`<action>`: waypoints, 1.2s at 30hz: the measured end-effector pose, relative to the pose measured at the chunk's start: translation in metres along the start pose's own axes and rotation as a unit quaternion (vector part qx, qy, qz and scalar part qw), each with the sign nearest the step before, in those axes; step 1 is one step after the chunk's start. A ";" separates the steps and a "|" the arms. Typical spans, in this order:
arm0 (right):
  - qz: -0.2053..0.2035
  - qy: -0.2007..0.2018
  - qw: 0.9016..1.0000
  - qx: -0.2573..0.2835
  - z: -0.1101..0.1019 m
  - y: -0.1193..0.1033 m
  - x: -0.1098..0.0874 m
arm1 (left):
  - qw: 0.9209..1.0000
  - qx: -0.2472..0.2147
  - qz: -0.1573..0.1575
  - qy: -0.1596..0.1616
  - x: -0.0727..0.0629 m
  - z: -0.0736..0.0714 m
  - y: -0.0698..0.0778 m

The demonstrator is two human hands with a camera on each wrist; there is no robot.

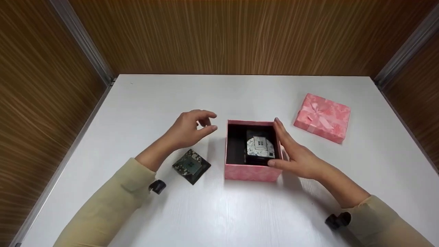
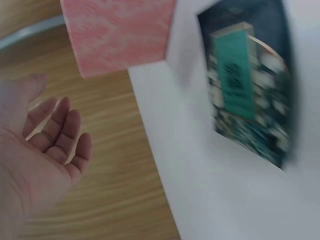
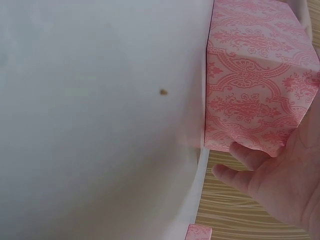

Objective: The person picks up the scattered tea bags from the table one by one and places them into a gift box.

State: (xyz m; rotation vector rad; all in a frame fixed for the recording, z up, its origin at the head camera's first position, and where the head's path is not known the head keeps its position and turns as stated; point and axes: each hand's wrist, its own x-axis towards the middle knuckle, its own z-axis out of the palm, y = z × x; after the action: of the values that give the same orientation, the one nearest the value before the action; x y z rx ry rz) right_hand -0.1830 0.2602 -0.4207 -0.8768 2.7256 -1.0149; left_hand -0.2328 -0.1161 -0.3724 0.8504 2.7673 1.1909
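A pink gift box (image 1: 252,172) with a dark inside stands without its lid near the middle of the table. Inside, toward the right wall, lies a black box (image 1: 260,146) with a pale patterned label. My right hand (image 1: 299,158) holds the gift box by its right side, thumb at the front corner and fingertips near the back corner. My left hand (image 1: 188,129) hovers left of the gift box, its fingers loosely bent around nothing. Below it, a dark patterned square packet (image 1: 192,166) with a green label lies on the table; the left wrist view shows the packet (image 2: 250,80) blurred.
The pink lid (image 1: 323,117) with a ribbon bow lies at the right back of the white table (image 1: 192,92). Wood-grain panels (image 1: 219,37) enclose the table at the back and on both sides. A black band (image 1: 157,186) sits at the left wrist.
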 end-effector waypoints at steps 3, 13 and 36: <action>-0.001 0.001 1.000 0.000 0.000 0.000 0.000 | 1.000 -0.008 -0.022 -0.019 -0.008 -0.002 -0.012; 0.004 -0.005 1.000 -0.001 0.000 0.000 0.000 | 0.987 -0.018 -0.093 -0.128 -0.028 -0.006 -0.043; 0.003 0.003 1.000 -0.006 0.000 0.000 0.001 | 0.965 0.021 -0.060 -0.255 -0.036 -0.001 -0.072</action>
State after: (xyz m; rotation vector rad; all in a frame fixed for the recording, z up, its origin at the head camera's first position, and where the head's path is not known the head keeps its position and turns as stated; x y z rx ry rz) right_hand -0.1837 0.2602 -0.4207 -0.8680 2.7396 -1.0023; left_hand -0.2367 -0.1748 -0.4278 0.8352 2.3875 0.7606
